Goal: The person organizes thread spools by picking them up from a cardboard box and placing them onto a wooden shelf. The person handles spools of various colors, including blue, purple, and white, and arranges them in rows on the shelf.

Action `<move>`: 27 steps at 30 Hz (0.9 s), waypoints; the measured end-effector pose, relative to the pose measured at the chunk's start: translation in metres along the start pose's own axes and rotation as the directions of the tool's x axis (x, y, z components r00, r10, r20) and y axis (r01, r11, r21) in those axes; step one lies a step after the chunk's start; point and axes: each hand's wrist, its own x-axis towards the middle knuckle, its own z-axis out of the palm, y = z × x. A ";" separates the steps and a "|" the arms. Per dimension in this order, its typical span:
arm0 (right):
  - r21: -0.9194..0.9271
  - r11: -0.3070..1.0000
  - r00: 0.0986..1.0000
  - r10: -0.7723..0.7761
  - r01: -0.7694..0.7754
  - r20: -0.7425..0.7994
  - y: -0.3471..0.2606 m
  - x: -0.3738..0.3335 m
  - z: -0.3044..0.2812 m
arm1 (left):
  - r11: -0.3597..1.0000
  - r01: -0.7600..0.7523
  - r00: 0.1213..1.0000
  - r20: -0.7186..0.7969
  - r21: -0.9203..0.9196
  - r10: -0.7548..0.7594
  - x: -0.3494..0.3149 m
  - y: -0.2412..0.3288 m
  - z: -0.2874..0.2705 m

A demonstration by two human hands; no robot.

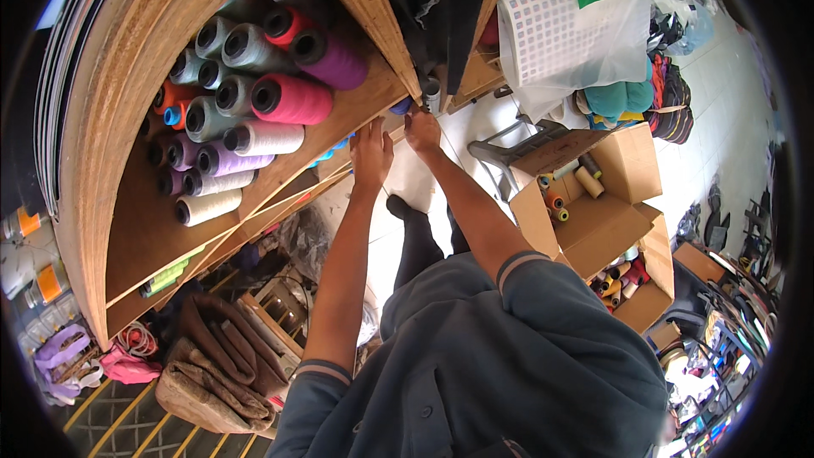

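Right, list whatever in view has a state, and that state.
Left hand, grip unclear
Right hand, grip unclear
Upper box, open, spools inside
Lower box, open, spools inside
Pink spool, wound with thread
Brown cloth, bunched up
Plastic bag, contents unclear

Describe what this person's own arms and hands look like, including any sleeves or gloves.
The left hand and right hand are ungloved, and both forearms are bare. The short sleeves are dark blue-grey, each with a pale pinkish-tan band near the hem. No watch or bracelet shows.
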 end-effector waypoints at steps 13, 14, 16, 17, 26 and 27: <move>-0.138 0.954 0.924 -0.213 0.267 0.318 0.021 0.018 0.019 | 0.981 0.190 0.979 0.067 0.052 -0.193 -0.089 -0.011 0.000; -0.126 0.957 0.899 -0.195 0.262 0.393 0.023 0.020 0.019 | 0.976 0.209 0.974 0.078 0.052 -0.213 -0.096 -0.009 0.000; -0.069 0.953 0.919 -0.262 0.294 0.296 0.023 0.015 0.025 | 0.968 0.241 0.962 0.116 0.063 -0.247 -0.110 -0.009 -0.003; -0.045 0.950 0.925 -0.290 0.309 0.244 0.024 0.013 0.026 | 0.965 0.257 0.956 0.133 0.060 -0.263 -0.115 -0.009 -0.003; 0.135 0.951 0.935 -0.300 0.278 0.187 0.031 -0.010 0.028 | 0.839 0.517 0.834 0.319 -0.168 -0.450 -0.155 -0.016 -0.003; 0.198 0.952 0.931 -0.279 0.235 0.236 0.035 -0.019 0.024 | 0.781 0.570 0.806 0.359 -0.255 -0.471 -0.155 -0.012 -0.003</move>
